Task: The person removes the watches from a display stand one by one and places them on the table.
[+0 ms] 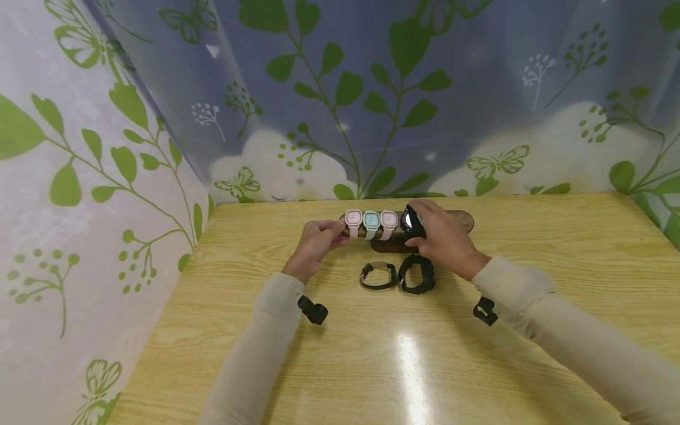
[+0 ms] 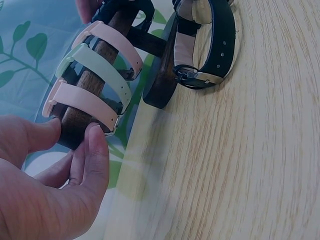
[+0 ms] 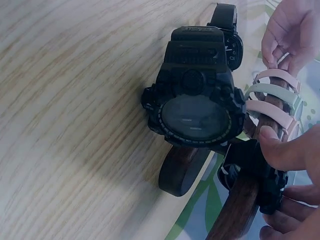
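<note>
A dark wooden watch stand (image 1: 461,221) has a crossbar above a low base (image 1: 390,245). Its left part carries a pink watch (image 1: 353,218), a mint-green watch (image 1: 372,221) and another pink watch (image 1: 389,219). My left hand (image 1: 317,241) pinches the bar's left end between thumb and fingers, beside the outer pink strap. To the right of these watches, my right hand (image 1: 446,236) grips a black watch (image 3: 271,187) looped around the bar. In front of the stand, a slimmer black watch (image 1: 378,287) and a chunky black digital watch (image 3: 192,105) sit on the table.
The light wood table (image 1: 340,366) runs up to a leaf-and-butterfly patterned curtain (image 1: 340,106) behind the stand. A similar patterned sheet (image 1: 79,206) borders the left side. Black wrist devices (image 1: 313,310) hang at both sleeves.
</note>
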Action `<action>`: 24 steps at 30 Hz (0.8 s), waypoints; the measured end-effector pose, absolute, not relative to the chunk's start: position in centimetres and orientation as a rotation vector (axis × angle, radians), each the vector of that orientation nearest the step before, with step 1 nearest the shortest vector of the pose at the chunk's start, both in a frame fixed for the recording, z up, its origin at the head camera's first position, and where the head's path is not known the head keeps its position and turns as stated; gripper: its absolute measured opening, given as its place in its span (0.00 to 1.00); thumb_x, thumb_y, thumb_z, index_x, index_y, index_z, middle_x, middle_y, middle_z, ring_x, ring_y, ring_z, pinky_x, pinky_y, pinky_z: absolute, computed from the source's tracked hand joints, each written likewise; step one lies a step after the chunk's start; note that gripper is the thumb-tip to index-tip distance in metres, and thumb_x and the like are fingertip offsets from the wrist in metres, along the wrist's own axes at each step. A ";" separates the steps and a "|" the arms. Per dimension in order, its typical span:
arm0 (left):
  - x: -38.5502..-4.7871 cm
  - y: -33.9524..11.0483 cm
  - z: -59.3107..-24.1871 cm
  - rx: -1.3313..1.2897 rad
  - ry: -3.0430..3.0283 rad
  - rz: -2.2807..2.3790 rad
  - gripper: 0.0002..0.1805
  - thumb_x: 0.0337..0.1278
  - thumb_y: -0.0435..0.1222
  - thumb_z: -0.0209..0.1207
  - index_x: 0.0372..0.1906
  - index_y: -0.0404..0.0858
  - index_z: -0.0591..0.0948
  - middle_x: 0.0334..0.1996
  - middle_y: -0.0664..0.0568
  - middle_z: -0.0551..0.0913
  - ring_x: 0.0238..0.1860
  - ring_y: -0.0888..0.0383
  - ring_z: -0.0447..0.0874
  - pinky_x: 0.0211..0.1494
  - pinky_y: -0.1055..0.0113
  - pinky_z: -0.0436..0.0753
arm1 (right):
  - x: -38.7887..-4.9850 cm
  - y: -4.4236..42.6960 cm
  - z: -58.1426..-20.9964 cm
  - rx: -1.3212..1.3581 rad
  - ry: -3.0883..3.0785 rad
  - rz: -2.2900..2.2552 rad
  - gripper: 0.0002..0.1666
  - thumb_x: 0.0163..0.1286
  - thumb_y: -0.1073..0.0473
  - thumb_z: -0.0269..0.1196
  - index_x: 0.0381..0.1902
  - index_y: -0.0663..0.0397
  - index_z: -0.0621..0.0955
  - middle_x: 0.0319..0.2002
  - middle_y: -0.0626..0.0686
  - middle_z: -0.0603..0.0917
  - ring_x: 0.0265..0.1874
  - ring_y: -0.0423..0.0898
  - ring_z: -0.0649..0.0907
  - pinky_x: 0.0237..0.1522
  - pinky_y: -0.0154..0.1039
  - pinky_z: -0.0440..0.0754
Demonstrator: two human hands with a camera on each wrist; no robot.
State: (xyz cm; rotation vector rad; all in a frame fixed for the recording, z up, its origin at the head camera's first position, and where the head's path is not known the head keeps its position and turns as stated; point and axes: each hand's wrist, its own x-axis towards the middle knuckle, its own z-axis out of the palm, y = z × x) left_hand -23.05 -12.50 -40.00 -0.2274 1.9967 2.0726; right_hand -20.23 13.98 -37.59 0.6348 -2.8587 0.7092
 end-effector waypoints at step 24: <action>-23.0 -12.5 -40.1 -0.223 2.029 2.060 0.21 0.76 0.35 0.56 0.64 0.25 0.76 0.46 0.39 0.82 0.44 0.52 0.85 0.58 0.60 0.85 | -20.7 14.2 -38.3 0.702 -2.740 0.712 0.37 0.61 0.73 0.71 0.67 0.73 0.72 0.64 0.70 0.74 0.60 0.66 0.78 0.53 0.60 0.83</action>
